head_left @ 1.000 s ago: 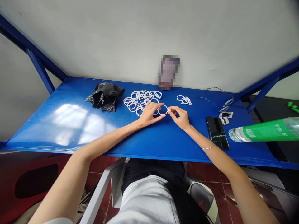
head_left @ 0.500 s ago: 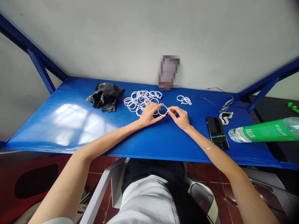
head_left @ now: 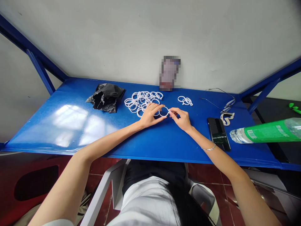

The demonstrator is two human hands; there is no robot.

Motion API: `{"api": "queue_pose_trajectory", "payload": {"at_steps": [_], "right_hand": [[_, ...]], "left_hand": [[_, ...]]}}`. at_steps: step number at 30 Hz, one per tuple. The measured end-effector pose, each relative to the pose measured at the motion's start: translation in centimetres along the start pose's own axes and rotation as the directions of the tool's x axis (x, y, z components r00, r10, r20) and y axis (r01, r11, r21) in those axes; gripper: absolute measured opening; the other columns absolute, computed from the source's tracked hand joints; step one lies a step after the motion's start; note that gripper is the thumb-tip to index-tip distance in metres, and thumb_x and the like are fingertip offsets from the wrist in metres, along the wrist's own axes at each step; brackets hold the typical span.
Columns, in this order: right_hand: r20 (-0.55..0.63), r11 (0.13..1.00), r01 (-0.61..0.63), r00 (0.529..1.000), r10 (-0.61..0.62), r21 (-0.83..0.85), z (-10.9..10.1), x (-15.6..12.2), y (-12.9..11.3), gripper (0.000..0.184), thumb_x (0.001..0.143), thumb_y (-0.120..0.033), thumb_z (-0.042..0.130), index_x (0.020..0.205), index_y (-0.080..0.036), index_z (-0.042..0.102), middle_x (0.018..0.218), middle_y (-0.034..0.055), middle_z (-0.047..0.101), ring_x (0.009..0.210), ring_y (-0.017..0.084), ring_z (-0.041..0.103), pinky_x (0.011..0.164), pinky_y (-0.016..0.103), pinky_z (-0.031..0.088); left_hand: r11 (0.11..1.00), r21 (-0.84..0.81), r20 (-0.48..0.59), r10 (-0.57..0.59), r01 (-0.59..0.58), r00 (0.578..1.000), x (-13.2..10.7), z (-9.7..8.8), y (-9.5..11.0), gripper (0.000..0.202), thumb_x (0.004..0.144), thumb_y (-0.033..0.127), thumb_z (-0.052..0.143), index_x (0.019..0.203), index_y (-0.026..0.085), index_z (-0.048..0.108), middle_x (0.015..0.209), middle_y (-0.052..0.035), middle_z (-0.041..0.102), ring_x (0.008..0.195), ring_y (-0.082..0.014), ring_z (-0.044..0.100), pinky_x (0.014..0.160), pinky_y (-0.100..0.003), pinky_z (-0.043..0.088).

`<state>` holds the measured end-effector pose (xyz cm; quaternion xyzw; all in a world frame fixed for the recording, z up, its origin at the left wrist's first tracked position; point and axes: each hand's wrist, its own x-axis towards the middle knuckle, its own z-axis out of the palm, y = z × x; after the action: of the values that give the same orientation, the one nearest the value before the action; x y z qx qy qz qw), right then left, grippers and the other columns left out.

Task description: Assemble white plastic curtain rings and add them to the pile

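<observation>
The left hand (head_left: pixel 150 115) and the right hand (head_left: pixel 182 119) both pinch one white ring (head_left: pixel 164 111) above the blue tabletop (head_left: pixel 70 125), near a pile of rings (head_left: pixel 142 99)

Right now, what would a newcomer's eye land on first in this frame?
Both hands meet mid-table: the left hand and right hand pinch one white ring between them. Just behind lies a pile of white rings beside a crumpled black bag, all on the bright blue table. A green-labelled bottle lies at the right.
</observation>
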<state>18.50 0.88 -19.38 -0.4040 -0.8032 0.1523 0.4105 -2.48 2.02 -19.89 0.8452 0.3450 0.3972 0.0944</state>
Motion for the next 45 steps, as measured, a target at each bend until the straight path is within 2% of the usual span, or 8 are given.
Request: {"api": "queue_pose_trajectory", "payload": {"at_steps": [11,18,25,34,45], "right_hand": [[-0.009,0.998,0.055,0.998,-0.055,-0.02,-0.01,-0.03,0.12,0.019,0.095,-0.034,0.052,0.099,-0.02,0.064,0.069,0.0012,0.069,0.056,0.014,0.064,0.058,0.025,0.051],[-0.001,0.998,0.048,0.999,-0.049,-0.035,0.02,-0.06,0.1,0.019,0.095,-0.035,0.052,0.098,-0.021,0.064,0.069,0.0012,0.069,0.055,0.014,0.063,0.057,0.025,0.051],[0.012,0.999,0.036,0.999,-0.036,-0.034,0.01,-0.07,0.12,0.021,0.095,-0.037,0.05,0.098,-0.022,0.065,0.069,0.0009,0.069,0.055,0.014,0.064,0.058,0.025,0.051],[0.024,0.999,0.052,0.998,-0.052,-0.016,0.0,-0.07,0.16,0.019,0.095,-0.035,0.051,0.099,-0.021,0.063,0.068,0.0008,0.068,0.056,0.014,0.063,0.058,0.026,0.051],[0.036,0.998,0.057,0.998,-0.056,-0.029,-0.01,-0.06,0.21,0.02,0.095,-0.035,0.049,0.099,-0.022,0.063,0.071,0.0013,0.07,0.057,0.015,0.064,0.057,0.026,0.05]], "left_hand": [[1.0,-0.007,-0.018,0.024,-0.024,1.0,-0.14,0.25,-0.47,0.052,0.087,0.056,0.056,0.12,0.016,0.058,0.088,-0.0077,0.066,0.085,-0.0214,0.059,0.083,-0.038,0.043],[0.998,-0.007,-0.049,0.059,-0.059,0.997,-0.2,0.35,-0.69,0.052,0.086,0.055,0.057,0.121,0.016,0.058,0.085,-0.007,0.066,0.083,-0.0209,0.059,0.081,-0.038,0.043],[1.0,0.002,-0.016,0.013,-0.013,1.0,-0.25,0.37,-0.79,0.055,0.086,0.059,0.055,0.12,0.017,0.06,0.085,-0.0077,0.066,0.084,-0.022,0.059,0.082,-0.039,0.043],[0.999,-0.003,-0.042,0.045,-0.045,0.998,-0.21,0.31,-0.73,0.052,0.086,0.057,0.056,0.118,0.015,0.061,0.083,-0.007,0.066,0.082,-0.021,0.058,0.082,-0.038,0.042],[1.0,-0.001,-0.005,0.003,-0.003,1.0,-0.25,0.31,-0.75,0.053,0.086,0.059,0.055,0.118,0.017,0.062,0.084,-0.0074,0.066,0.083,-0.022,0.058,0.084,-0.041,0.042]]}}
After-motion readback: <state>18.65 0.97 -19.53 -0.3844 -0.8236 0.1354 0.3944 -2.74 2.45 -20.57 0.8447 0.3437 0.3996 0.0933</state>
